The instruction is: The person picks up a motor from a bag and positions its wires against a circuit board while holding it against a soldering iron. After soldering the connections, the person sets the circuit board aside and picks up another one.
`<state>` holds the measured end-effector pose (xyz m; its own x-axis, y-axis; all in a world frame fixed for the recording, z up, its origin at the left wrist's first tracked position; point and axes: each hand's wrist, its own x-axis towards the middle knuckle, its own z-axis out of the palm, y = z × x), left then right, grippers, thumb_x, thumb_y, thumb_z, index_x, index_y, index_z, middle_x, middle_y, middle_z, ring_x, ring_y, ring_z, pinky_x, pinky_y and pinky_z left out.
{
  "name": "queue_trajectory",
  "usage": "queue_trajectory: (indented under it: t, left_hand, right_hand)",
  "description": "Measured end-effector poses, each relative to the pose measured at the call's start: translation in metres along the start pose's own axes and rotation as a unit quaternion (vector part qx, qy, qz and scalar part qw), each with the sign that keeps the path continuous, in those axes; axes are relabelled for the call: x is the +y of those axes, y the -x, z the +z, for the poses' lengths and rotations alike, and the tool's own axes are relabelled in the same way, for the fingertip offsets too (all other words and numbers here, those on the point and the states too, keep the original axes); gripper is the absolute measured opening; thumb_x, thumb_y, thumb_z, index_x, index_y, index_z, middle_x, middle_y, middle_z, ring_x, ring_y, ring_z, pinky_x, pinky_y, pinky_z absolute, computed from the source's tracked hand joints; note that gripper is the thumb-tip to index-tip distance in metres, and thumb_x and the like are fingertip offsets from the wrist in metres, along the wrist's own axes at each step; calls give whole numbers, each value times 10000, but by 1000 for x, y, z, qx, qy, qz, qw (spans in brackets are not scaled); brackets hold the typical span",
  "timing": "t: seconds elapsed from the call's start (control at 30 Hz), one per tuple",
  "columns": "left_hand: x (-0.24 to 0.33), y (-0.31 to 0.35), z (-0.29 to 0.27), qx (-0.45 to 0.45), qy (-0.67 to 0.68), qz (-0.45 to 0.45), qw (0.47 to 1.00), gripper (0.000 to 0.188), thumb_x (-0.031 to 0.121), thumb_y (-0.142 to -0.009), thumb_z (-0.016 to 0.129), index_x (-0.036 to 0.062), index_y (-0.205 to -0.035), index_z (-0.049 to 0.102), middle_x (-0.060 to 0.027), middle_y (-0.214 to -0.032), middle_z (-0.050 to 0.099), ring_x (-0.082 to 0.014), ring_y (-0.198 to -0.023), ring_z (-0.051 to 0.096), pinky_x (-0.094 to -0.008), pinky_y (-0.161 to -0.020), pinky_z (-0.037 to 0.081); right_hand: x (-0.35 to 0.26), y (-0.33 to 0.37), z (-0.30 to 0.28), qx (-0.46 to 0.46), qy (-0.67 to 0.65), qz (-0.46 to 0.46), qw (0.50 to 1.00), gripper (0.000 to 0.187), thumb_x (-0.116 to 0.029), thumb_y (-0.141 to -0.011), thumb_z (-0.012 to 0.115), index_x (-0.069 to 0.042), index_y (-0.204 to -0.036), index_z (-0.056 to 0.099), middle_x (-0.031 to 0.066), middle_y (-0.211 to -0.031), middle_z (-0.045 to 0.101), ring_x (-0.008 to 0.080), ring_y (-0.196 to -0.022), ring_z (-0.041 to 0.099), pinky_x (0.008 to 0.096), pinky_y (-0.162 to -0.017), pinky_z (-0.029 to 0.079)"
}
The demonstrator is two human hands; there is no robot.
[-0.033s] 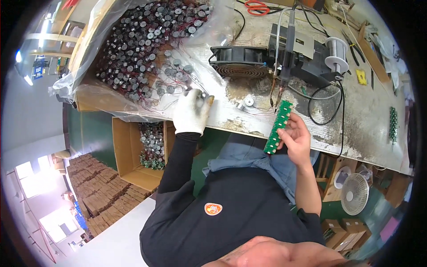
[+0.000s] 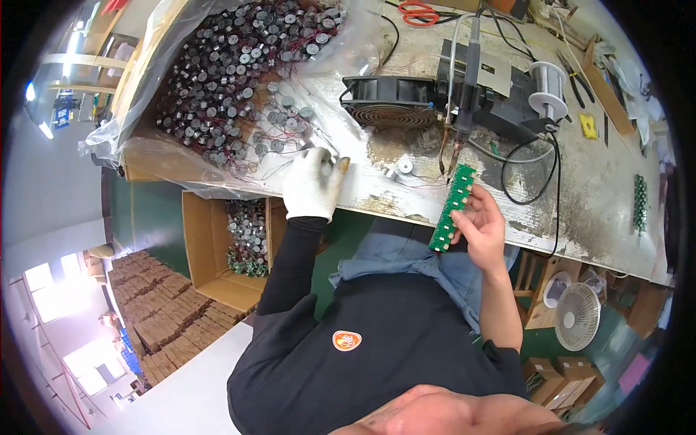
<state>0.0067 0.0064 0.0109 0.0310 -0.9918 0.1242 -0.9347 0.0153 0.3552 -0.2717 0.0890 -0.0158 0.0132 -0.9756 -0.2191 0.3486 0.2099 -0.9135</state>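
Stained workbench, right hand — pinching green board

1. A black shirt covers the torso; its one bright marking is an orange badge, rounded, with a pale rim;
2. left of the badge, a close-fitting black sleeve reaches the wrist;
3. above and left of the badge, a white glove covers the left hand; one tip looks brownish;
4. right of the badge, a dark short sleeve ends near the elbow; the right hand is ungloved;
5. above the badge, creased blue denim shows
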Motion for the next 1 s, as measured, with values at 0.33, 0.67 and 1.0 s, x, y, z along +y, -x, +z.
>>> queue_trajectory:
  t: [0.33,0.67,1.0]
  left_hand:
    - [12,21,15,50,283,-68,955,202,41,-780,687,-25,-943,588,-83,-855,659,-115,-702,616,-247,-609,484]
    - [17,6,-1,8,551,-163,818,293,73,-865,648,-82,-1066,501,-190,-934,665,-165,-689,649,-252,-572,529]
    - [40,23,20,1,560,-77,825,284,48,-872,644,-92,-1104,562,-139,-957,653,-153,-767,634,-260,-681,532]
  right_hand:
    - [-1,0,-3,-15,-15,1,1000,484,75,-846,573,51,-1287,375,143,-1086,561,114,-692,602,208,-482,481]
    - [1,1,-5,-20,-15,-6,1000,493,70,-848,574,54,-1293,362,149,-1063,559,118,-685,598,215,-486,487]
    - [-4,1,-2,-9,-14,3,1000,475,51,-851,592,51,-1276,382,141,-1051,558,111,-685,593,208,-486,487]
